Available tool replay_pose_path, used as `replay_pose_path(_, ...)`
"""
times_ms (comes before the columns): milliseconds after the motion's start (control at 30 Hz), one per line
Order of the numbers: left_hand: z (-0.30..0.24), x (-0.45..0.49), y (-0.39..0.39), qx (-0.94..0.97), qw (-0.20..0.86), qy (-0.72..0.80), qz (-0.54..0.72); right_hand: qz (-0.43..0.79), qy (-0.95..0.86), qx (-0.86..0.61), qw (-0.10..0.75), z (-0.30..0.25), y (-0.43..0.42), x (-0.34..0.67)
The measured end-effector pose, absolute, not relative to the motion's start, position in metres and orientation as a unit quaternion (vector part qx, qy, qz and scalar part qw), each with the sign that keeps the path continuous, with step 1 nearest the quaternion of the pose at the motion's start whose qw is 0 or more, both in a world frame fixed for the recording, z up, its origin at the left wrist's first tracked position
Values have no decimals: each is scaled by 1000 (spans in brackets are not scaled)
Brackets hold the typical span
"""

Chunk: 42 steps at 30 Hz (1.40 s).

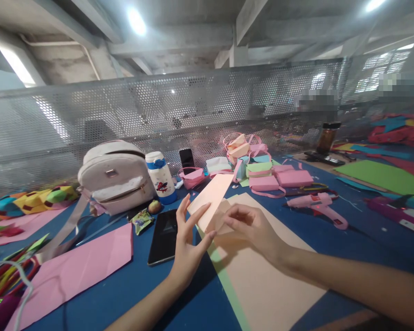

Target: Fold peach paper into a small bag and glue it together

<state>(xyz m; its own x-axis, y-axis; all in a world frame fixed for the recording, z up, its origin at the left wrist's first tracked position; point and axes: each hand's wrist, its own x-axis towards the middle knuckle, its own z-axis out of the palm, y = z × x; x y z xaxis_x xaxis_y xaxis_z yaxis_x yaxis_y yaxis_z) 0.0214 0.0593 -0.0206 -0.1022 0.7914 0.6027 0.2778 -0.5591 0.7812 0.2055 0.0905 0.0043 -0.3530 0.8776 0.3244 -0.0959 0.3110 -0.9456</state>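
Observation:
A folded piece of peach paper is held up above the table in front of me. My left hand grips its near left corner, with the thumb below and the fingers along the side. Close to the paper's right side, my right hand is closed, thumb and fingertips pinched together. Whether a flap of the paper is between those fingertips is hard to make out. Beneath both hands lie large peach sheets, with a green sheet showing along their left edge.
Left of my hands are a black phone, pink paper, a wrapped snack, a bottle and a white backpack. Small paper bags stand behind. A pink glue gun lies right. Perforated metal screen closes the back.

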Motion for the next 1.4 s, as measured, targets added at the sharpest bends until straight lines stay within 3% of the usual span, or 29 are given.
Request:
replay_pose_path(633,-19,21,56,701,120,422,562,494,-660,-264,500,-5,95,210)
replay_pose_path(1400,-21,21,55,711,137,414,552,505,-659,-251,497,-4,95,210)
